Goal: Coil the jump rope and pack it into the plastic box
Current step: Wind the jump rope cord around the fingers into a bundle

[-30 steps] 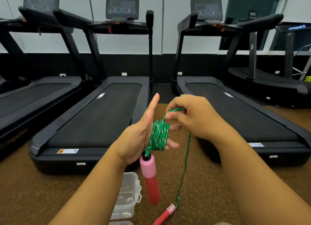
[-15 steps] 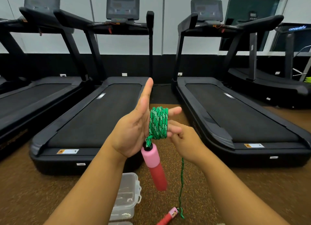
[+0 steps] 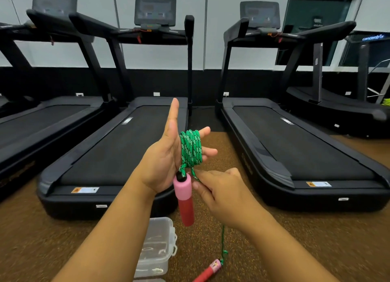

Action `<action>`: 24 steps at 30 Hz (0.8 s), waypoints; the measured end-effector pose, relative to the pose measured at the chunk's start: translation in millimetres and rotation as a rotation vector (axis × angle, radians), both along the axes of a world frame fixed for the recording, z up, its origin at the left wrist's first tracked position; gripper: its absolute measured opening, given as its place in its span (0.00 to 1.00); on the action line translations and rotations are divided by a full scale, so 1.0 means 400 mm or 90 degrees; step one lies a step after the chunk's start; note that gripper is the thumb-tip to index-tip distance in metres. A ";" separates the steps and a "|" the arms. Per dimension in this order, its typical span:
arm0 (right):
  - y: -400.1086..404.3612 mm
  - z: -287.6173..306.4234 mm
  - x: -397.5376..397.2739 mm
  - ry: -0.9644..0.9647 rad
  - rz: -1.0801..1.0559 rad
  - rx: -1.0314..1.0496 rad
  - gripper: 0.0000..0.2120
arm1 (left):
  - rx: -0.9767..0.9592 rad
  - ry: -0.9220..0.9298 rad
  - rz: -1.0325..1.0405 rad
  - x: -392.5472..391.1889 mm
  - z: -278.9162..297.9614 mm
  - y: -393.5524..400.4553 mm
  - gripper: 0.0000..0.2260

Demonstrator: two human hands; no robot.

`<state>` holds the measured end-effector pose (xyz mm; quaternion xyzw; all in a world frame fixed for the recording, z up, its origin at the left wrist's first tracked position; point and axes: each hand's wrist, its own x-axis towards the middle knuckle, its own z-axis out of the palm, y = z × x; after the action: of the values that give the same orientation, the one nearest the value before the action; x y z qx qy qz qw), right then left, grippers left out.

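Note:
The green jump rope (image 3: 191, 149) is wound in several turns around the straight fingers of my left hand (image 3: 163, 161), held upright with the thumb pointing up. One pink-and-red handle (image 3: 184, 200) hangs from the coil below that palm. My right hand (image 3: 219, 189) sits just under the coil and pinches the free strand, which drops behind my wrist to the second handle (image 3: 209, 271) lying on the floor. The clear plastic box (image 3: 157, 248) stands open on the floor below my left forearm.
Black treadmills (image 3: 118, 146) stand side by side ahead, another treadmill (image 3: 295, 146) at the right. Brown speckled rubber floor (image 3: 316, 229) lies between and in front of them. A white box lid edge (image 3: 149, 280) shows at the bottom.
My right hand has come down from above the coil to beneath it, carrying the strand around my left fingers. The left hand has risen slightly and the hanging strand has shortened.

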<state>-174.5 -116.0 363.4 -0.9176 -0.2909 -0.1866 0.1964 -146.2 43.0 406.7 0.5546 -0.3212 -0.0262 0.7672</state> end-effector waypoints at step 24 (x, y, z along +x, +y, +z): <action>-0.064 0.164 0.064 -0.024 0.077 0.045 0.03 | 0.120 0.057 -0.022 -0.014 -0.048 -0.011 0.28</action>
<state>-149.1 -141.6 429.0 -0.8873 -0.3426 -0.2017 0.2338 -151.8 38.5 387.6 0.6170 -0.2923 -0.0939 0.7246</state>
